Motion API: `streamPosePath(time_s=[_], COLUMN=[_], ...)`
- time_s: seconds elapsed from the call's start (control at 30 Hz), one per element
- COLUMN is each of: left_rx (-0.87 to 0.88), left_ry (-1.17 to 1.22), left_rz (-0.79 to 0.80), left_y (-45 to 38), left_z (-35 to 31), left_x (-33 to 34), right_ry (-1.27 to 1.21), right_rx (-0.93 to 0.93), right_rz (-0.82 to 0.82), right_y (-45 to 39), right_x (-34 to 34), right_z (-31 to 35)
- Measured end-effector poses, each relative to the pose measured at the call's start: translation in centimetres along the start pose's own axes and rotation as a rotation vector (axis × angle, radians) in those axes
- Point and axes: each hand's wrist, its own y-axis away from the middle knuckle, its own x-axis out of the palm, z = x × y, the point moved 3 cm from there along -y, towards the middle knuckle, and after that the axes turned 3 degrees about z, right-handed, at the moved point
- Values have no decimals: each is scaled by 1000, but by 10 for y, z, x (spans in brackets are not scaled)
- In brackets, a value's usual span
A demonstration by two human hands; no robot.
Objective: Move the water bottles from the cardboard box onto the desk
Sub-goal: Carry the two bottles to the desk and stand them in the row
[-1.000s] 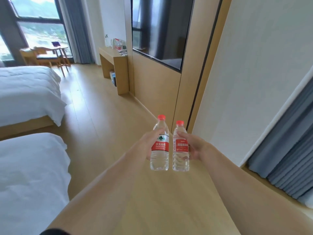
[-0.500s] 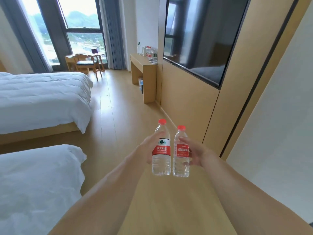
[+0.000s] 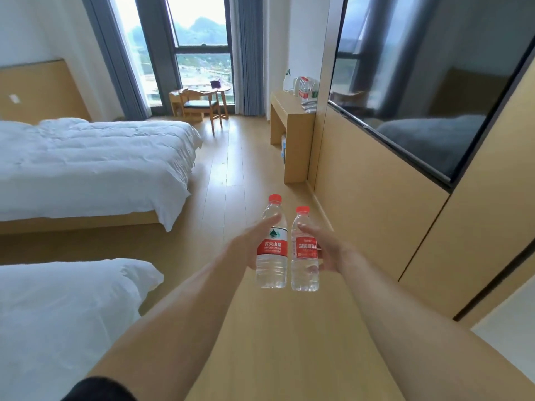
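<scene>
Two clear water bottles, red caps and labels: taller bottle (image 3: 272, 250) gripped by left hand (image 3: 246, 247), shorter bottle (image 3: 304, 253) by right hand (image 3: 327, 250). Held upright, side by side, over wood floor (image 3: 240, 157). Beyond: desk (image 3: 289, 111), white beds (image 3: 86, 151).

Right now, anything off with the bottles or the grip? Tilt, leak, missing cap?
Nothing stands out. The left hand holds one water bottle and the right hand holds the other bottle, both upright, side by side, red caps on, no spill visible. More bottles already stand on the desk ahead.
</scene>
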Motion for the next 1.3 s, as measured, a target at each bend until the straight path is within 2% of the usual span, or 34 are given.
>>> streamPosePath(time_s=[0.47,1.03,1.3], left_rx=[-46,45,42], left_ry=[-30,-79,-82], left_rz=[-96,48,-37], left_y=[-184,-401,-503], left_z=[-94,-316,-383], left_x=[-78,-208,-259], right_ry=[58,75,78], right_rx=[32,6,12], right_rz=[55,33,61], right_y=[-198,-457,-579], right_x=[-23,17,14], right_z=[97,302,368])
